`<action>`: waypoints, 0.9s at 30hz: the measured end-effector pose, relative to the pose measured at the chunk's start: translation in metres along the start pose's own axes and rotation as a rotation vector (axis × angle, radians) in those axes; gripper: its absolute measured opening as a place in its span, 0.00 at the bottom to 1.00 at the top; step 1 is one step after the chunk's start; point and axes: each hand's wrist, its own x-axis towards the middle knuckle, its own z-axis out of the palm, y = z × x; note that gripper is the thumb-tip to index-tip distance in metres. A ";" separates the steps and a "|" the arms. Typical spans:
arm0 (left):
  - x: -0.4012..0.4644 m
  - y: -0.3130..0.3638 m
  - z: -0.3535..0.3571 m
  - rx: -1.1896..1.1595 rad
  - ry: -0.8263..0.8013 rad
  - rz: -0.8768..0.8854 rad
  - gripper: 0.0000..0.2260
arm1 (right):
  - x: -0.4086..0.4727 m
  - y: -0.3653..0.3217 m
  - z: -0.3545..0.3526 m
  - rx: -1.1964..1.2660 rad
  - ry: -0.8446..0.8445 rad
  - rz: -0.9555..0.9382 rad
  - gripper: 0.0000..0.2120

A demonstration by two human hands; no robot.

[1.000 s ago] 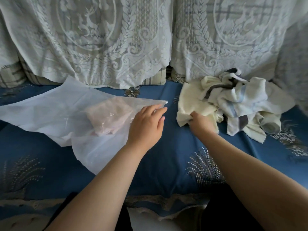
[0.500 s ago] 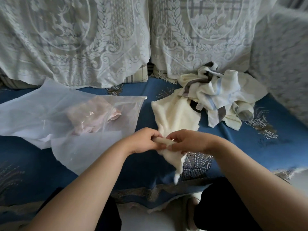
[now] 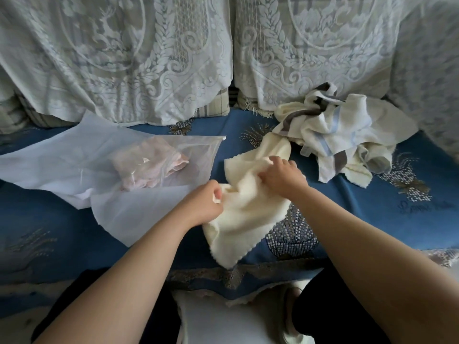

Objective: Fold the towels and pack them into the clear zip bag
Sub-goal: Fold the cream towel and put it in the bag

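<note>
Cream fleecy towel [image 3: 244,207] lying crumpled on blue patterned sofa cover [image 3: 372,207], just right of clear zip bag [image 3: 149,175] holding pink folded cloth [image 3: 146,170]. Left hand [image 3: 202,203] pinching its near-left edge; right hand [image 3: 282,176] with fingers curled, gripping its upper part. Heap of striped towels [image 3: 342,135] beyond.

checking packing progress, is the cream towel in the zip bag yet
No, the cream towel lies on the blue cover, held by both hands, beside the zip bag.

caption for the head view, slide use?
Both hands, left hand and right hand, grip a cream towel beside the clear zip bag.
</note>
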 end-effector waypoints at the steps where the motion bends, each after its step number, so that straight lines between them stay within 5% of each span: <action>1: -0.001 -0.002 0.000 -0.011 0.013 0.000 0.08 | 0.001 -0.001 -0.002 -0.037 0.022 0.019 0.18; 6: -0.001 -0.005 -0.014 -0.174 0.153 0.055 0.26 | -0.014 -0.012 -0.041 -0.173 0.007 -0.077 0.11; 9: -0.005 -0.007 -0.022 -0.252 -0.095 -0.019 0.15 | -0.035 -0.011 -0.052 -0.123 -0.119 -0.140 0.12; 12: -0.012 -0.009 -0.018 -0.103 -0.401 0.006 0.13 | -0.031 -0.019 -0.038 0.081 0.044 -0.176 0.14; 15: -0.016 -0.009 -0.005 -0.132 -0.395 -0.050 0.19 | -0.006 -0.027 -0.019 0.114 0.220 -0.217 0.16; 20: -0.014 -0.015 0.023 -0.211 -0.358 -0.129 0.17 | 0.016 -0.014 -0.005 0.004 -0.097 0.016 0.30; 24: -0.005 -0.015 0.029 -0.323 -0.427 -0.162 0.15 | 0.017 -0.019 -0.032 0.107 -0.080 -0.015 0.13; 27: 0.006 -0.011 0.022 -0.387 -0.376 -0.152 0.13 | 0.001 -0.001 -0.064 -0.048 -0.090 -0.017 0.15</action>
